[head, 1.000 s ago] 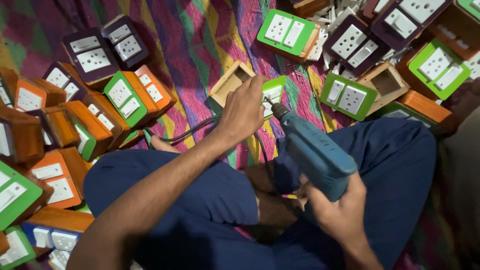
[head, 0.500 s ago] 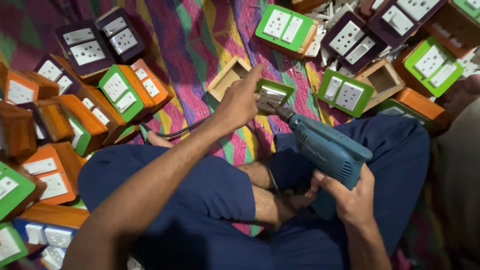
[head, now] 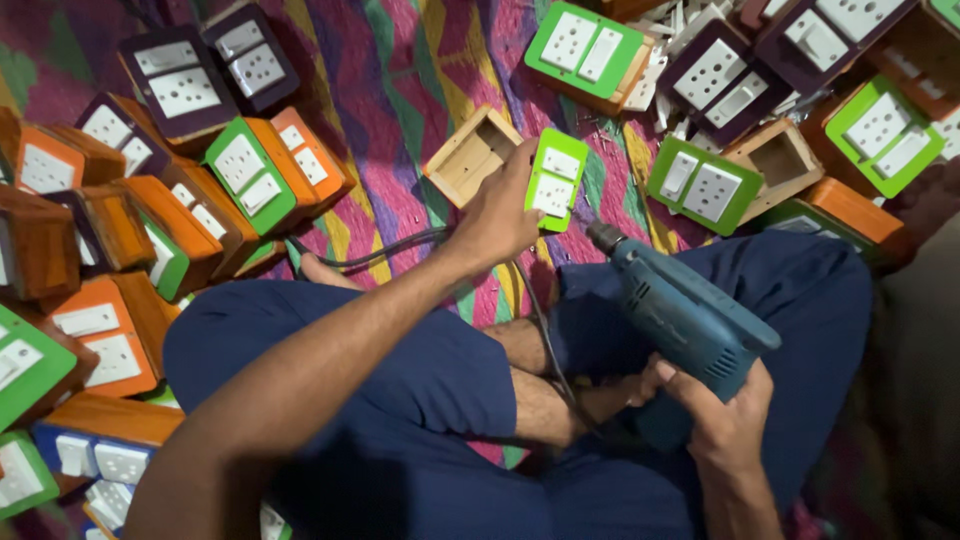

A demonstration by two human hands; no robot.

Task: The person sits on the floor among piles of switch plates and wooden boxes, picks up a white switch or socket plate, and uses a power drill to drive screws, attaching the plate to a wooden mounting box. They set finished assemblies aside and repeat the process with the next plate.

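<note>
My left hand grips a green switch-and-socket plate and holds it upright above the patterned cloth. An open wooden box lies just left of that plate. My right hand is wrapped around the handle of a blue electric drill, whose chuck points up toward the plate but stays apart from it. The drill's black cord runs across my lap and off to the left. I sit cross-legged in dark blue clothes.
Many finished wooden boxes with orange, green and dark plates crowd the left side. More green and purple plated boxes and another empty wooden box lie at the upper right on the striped cloth.
My left hand has lifted the green plate and tilted it upright. The drill has swung down and to the right, away from the plate.
</note>
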